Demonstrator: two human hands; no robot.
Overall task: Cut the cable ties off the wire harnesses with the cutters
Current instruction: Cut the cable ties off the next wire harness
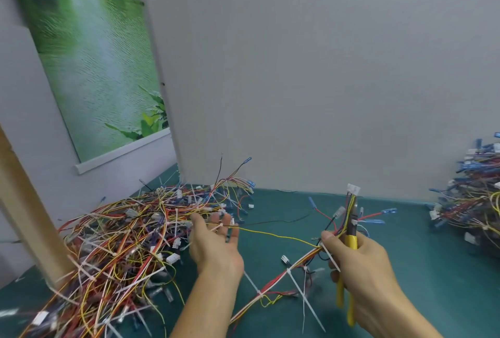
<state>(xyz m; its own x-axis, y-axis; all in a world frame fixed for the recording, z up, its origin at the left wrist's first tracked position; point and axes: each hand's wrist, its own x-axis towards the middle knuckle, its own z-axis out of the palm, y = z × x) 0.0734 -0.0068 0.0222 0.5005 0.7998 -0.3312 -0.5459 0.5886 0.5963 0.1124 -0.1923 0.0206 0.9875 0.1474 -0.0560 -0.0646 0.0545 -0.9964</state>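
Note:
My right hand [359, 262] grips the yellow-handled cutters [351, 237] together with one wire harness [276, 281] of red, yellow and white wires. That harness runs down to the lower left and carries several white cable ties [297, 287]. Its white connector [353, 190] sticks up above the cutter jaws. My left hand [216, 243] is open, palm up, at the right edge of a large tangled pile of harnesses [130, 245]. A thin yellow wire [273, 235] stretches from the left fingers to the right hand.
A second heap of harnesses with blue terminals [470, 202] lies at the far right on the green table mat [422, 256]. A grey partition wall [324, 94] stands behind. A wooden post [29, 218] rises at the left edge.

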